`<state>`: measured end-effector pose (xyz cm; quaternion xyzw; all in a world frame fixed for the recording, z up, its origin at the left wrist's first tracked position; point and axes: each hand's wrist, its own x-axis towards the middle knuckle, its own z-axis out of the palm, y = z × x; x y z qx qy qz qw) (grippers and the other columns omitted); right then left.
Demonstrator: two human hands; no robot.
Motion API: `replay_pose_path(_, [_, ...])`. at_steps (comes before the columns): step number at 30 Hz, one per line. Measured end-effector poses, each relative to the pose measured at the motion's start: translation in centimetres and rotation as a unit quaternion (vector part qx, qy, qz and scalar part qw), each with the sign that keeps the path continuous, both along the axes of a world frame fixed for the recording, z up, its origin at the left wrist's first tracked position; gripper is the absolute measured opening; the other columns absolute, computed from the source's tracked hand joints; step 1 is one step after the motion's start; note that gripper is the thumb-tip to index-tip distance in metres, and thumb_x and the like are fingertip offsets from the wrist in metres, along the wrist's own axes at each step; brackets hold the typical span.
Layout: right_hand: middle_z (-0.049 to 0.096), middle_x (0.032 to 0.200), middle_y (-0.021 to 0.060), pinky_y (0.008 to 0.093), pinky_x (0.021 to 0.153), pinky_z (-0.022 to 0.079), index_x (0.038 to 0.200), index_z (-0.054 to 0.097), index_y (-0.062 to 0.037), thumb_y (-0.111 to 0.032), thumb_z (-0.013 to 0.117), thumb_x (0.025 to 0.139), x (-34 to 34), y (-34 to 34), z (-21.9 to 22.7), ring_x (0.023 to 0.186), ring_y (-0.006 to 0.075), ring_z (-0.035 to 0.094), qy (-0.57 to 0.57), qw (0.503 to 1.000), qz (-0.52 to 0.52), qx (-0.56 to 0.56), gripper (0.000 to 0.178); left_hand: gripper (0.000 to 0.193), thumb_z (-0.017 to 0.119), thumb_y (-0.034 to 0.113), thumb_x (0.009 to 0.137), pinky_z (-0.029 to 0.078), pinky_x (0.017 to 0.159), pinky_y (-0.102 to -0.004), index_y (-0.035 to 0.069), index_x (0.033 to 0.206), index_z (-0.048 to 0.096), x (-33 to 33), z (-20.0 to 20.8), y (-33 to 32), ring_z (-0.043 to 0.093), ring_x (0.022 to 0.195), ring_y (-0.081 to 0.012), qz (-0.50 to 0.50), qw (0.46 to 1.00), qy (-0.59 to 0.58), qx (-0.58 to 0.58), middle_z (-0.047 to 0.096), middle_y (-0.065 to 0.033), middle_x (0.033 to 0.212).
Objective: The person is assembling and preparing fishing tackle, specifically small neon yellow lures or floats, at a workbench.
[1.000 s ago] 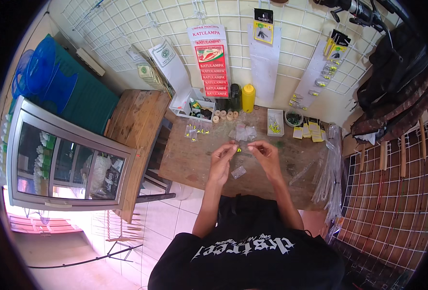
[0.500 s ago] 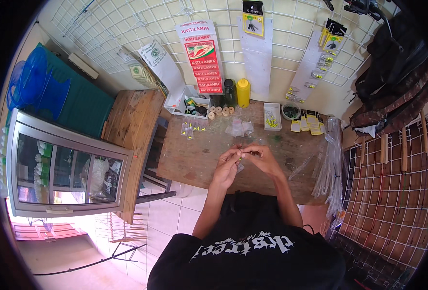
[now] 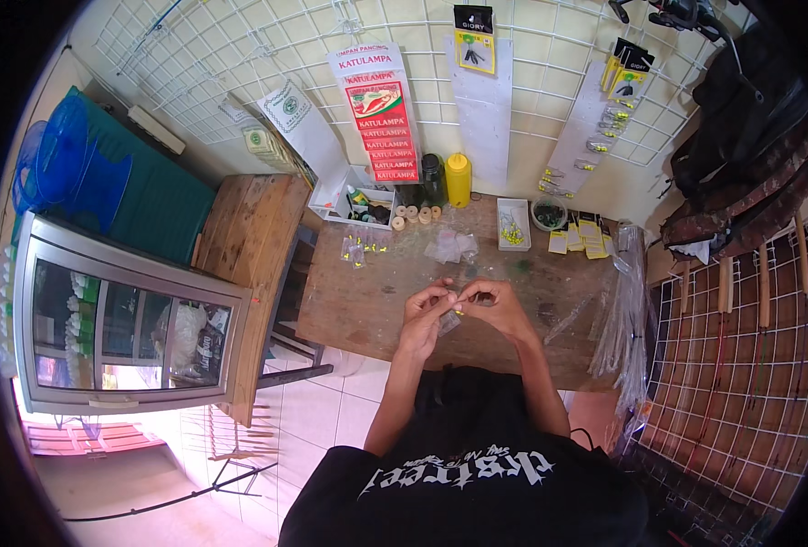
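Near the front of the wooden table, my left hand [image 3: 427, 316] and my right hand [image 3: 496, 309] meet, fingertips pinched together. Between them is a small clear plastic packet [image 3: 449, 322], hanging below the left fingers. A tiny yellow piece [image 3: 459, 313] shows at the right fingertips; its exact kind is too small to make out. Beyond the hands lies a heap of clear plastic bags [image 3: 451, 246]. Several filled packets [image 3: 358, 248] with yellow-green pieces rest to its left. A white tray [image 3: 514, 244] at the back right holds more small yellow-green pieces.
Along the table's back stand a white organizer box [image 3: 338, 217], wooden spools [image 3: 411, 214], a dark bottle [image 3: 434, 180], a yellow squeeze bottle [image 3: 458, 180] and a round tub [image 3: 550, 215]. Yellow cards [image 3: 590, 239] lie beside it. Long plastic sleeves [image 3: 624, 310] hang over the right edge.
Both hands stay together with small shifts of the fingers. The small piece at the fingertips shows yellow now, slightly right of where a green one showed. The whole view has tilted slightly.
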<state>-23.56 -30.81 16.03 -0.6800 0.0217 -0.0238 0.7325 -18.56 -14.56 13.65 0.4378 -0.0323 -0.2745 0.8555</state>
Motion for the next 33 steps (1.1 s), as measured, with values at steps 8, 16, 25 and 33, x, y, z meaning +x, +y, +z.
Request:
replay_pose_path(8, [0.063, 0.078, -0.0012, 0.0251, 0.061, 0.038, 0.078, 0.070, -0.0084, -0.018, 0.079, 0.070, -0.2, 0.3, -0.5, 0.070, 0.0089, 0.050, -0.034, 0.993, -0.059, -0.094, 0.015, 0.005, 0.068, 0.000, 0.082, 0.048, 0.078, -0.0248, 0.002, 0.083, 0.063, 0.2, 2.3, -0.2, 0.060, 0.085, -0.0117, 0.017, 0.996, -0.058, 0.065, 0.065, -0.0077, 0.093])
replay_pose_path(16, [0.064, 0.080, 0.0014, 0.0265, 0.062, 0.039, 0.080, 0.069, -0.0063, -0.019, 0.078, 0.071, -0.6, 0.8, -0.4, 0.069, 0.0115, 0.051, -0.042, 0.988, -0.087, -0.118, 0.018, 0.006, 0.066, 0.003, 0.085, 0.049, 0.077, -0.0244, -0.001, 0.089, 0.065, 0.3, 2.0, 0.3, 0.063, 0.082, -0.0114, 0.030, 0.992, -0.087, 0.090, 0.067, -0.0088, 0.090])
replay_pose_path(25, [0.063, 0.081, 0.0026, 0.0267, 0.063, 0.041, 0.083, 0.069, -0.0062, -0.018, 0.076, 0.074, -0.8, 1.3, -0.5, 0.070, 0.0123, 0.052, -0.035, 0.988, -0.082, -0.126, 0.016, 0.008, 0.064, 0.002, 0.086, 0.049, 0.081, -0.0255, -0.002, 0.091, 0.067, 0.3, 1.1, 1.1, 0.063, 0.087, -0.0136, 0.028, 0.989, -0.097, 0.106, 0.068, -0.0110, 0.091])
replay_pose_path(33, [0.064, 0.083, 0.0037, 0.0274, 0.063, 0.041, 0.085, 0.071, -0.0068, -0.015, 0.073, 0.077, -0.7, 1.4, -0.4, 0.073, 0.0138, 0.054, -0.055, 0.985, -0.082, -0.141, 0.012, 0.009, 0.067, -0.002, 0.082, 0.047, 0.084, -0.0277, -0.001, 0.091, 0.066, 0.2, 3.2, 0.1, 0.065, 0.088, -0.0155, 0.062, 0.993, -0.053, 0.091, 0.068, -0.0124, 0.093])
